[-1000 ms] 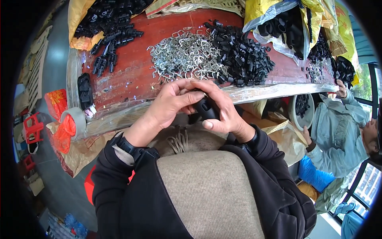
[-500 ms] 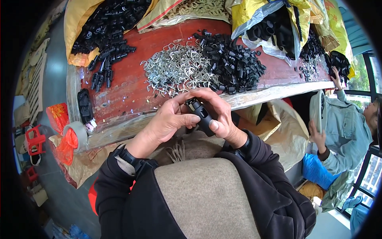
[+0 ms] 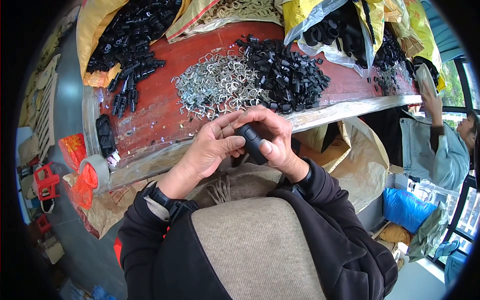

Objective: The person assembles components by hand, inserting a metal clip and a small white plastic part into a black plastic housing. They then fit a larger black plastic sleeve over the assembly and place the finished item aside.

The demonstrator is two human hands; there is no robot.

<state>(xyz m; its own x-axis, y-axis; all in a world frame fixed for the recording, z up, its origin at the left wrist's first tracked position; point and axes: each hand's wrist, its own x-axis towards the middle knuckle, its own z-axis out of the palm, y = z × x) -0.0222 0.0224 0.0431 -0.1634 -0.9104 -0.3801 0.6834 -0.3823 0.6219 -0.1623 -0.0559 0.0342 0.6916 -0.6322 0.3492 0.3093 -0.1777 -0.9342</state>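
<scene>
Both hands meet in front of my chest, just off the near table edge, around a black plastic cylinder-shaped part [image 3: 256,149]. My left hand [image 3: 214,146] pinches its upper end, with the thumb on its side. My right hand [image 3: 280,142] wraps its lower end, thumb along the side and index finger curled over the top. A small black piece sits in the part's side, where an oval outline shows. The far end is hidden by fingers. Beyond my hands lie a heap of bent silver metal clips [image 3: 215,85] and a heap of small black plastic pieces [image 3: 290,75].
On the red tabletop [image 3: 155,110], black tubular parts [image 3: 132,50] spill from a yellow sack at the left. Another sack [image 3: 330,30] holds black parts. A tape roll [image 3: 97,170] hangs at the left corner. Below the edge stands an open paper sack [image 3: 360,165]. A co-worker [image 3: 430,145] is at the right.
The slot in the black part's side, open before with metal showing at the end, now has a black piece in it. The part has turned slightly. The co-worker's arm has risen.
</scene>
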